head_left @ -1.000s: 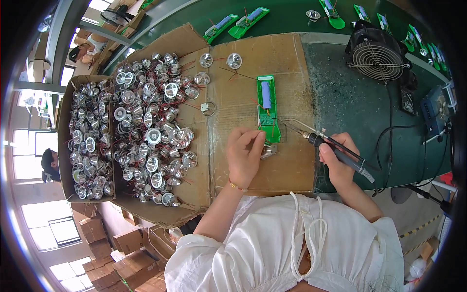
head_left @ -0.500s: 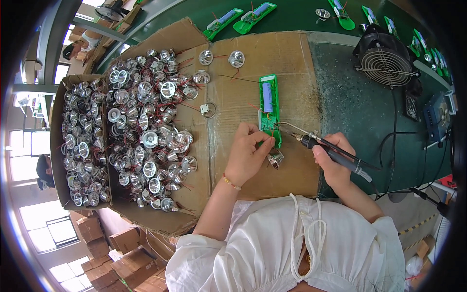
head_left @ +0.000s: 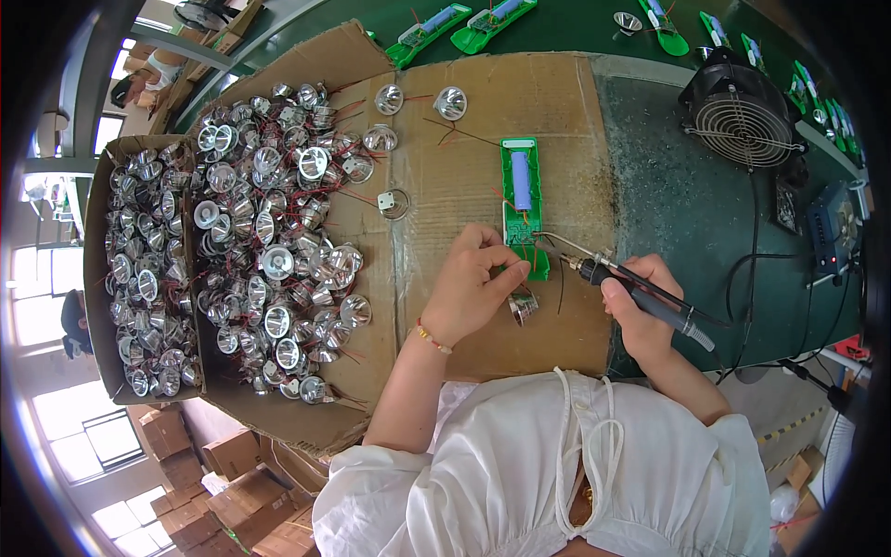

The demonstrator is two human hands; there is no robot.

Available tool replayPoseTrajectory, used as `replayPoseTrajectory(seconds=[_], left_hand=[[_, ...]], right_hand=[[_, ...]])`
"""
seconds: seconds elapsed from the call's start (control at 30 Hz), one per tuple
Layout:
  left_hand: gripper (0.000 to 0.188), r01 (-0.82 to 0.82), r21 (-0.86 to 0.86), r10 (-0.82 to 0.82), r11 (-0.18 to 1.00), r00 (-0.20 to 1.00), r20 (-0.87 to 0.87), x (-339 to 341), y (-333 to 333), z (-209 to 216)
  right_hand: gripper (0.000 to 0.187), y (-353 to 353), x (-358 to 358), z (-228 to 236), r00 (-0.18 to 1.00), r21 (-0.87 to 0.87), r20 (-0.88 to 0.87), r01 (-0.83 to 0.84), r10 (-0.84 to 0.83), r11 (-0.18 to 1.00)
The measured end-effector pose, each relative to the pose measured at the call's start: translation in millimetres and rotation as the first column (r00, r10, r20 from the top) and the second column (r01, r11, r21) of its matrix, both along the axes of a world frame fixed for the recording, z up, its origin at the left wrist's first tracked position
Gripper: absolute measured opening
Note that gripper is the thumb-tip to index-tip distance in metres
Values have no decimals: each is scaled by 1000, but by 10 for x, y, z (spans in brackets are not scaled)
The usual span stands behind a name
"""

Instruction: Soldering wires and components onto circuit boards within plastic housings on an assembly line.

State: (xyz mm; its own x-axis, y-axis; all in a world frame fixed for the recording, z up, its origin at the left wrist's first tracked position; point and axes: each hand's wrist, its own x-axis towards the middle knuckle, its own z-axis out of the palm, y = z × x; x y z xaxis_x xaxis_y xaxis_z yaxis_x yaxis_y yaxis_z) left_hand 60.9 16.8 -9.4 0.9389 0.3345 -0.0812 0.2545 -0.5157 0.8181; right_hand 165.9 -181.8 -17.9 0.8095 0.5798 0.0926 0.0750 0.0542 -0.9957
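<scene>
Left hand over lower end of green flashlight housing; thumb and forefinger pressed together, anything between them too small to tell. Right hand closed round soldering iron, tip near the circuit board. Housing lies lengthwise on cardboard sheet, blue cylindrical cell above board. Silver reflector just below left fingertips, tilted. To the left, carton heaped with wired reflectors. Black fan at far right of green desk.
</scene>
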Motion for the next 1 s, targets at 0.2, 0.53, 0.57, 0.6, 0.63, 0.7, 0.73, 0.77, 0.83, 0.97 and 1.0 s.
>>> replayPoseTrajectory(seconds=[0.2, 0.53, 0.57, 0.6, 0.63, 0.7, 0.73, 0.77, 0.83, 0.97, 1.0], left_hand=[[11, -4, -18, 4, 1000, 1000, -3, 4, -11, 0], [12, 42, 27, -43, 999, 999, 16, 22, 27, -16], [12, 43, 28, -43, 999, 999, 16, 25, 25, -10], [12, 29, 19, -29, 999, 1000, -2, 27, 20, -2], [12, 16, 10, -15, 1000, 1000, -19, 31, 15, 10], [12, 1, -15, -2, 1000, 999, -42, 42, 4, 44], [13, -15, -41, 12, 999, 998, -67, 47, 0, 56], [13, -12, -37, 9, 999, 998, -64, 52, 0, 57], [13, 2, -33, -4, 999, 998, -64, 41, 10, 52], [13, 72, 59, -71, 996, 997, -28, 49, 41, 2], [13, 92, 73, -92, 993, 996, 2, 41, 49, -10]], right_hand=[[14, -4, -12, -20, 1000, -33, -18, 4, -4, 999], [14, -7, 4, 23, 990, 40, -125, 65, -59, 997], [14, -12, 11, 13, 991, 43, -122, 58, -53, 997], [14, -16, 14, 6, 992, 46, -119, 53, -47, 998], [14, -17, 17, 9, 992, 48, -118, 54, -48, 997], [14, -18, 19, 13, 989, 50, -138, 64, -56, 997], [14, -22, 25, 10, 989, 53, -136, 66, -58, 996], [15, -32, 36, 7, 988, 53, -140, 73, -65, 996], [15, -48, 56, 3, 988, 66, -141, 78, -68, 995], [15, -109, 114, 2, 982, 45, -148, 126, -118, 991], [14, -125, 124, -10, 981, 29, -142, 136, -130, 990]])
